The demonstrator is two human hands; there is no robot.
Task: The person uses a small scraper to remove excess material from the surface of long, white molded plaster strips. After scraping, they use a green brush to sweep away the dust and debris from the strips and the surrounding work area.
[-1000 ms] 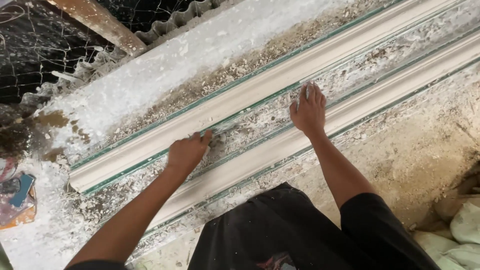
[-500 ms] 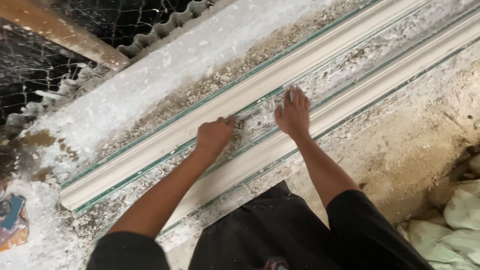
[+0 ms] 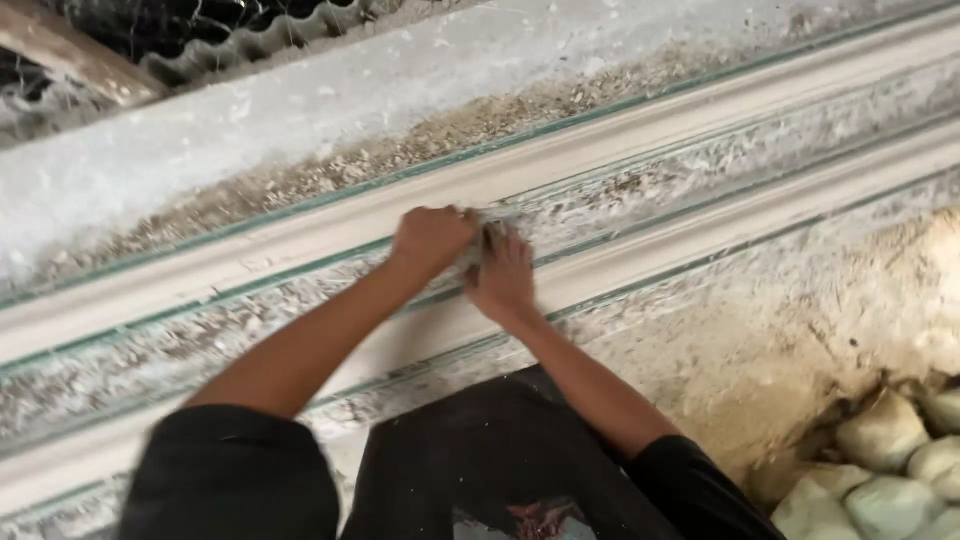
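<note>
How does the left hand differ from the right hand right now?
The left hand is curled into a fist, knuckles up; the right hand lies flatter, fingers reaching forward. The left hand sits nearer the far white strip, the right hand nearer the near strip. Both meet over the rough channel between the strips, on a small clump of greyish material.

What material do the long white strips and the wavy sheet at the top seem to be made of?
The long white strips look like cast plaster: matt, chalky, with crumbly residue alongside. The wavy sheet seems to be corrugated roofing, grey and dull; metal or fibre cement, unclear. Both hands meet between the strips.
</note>
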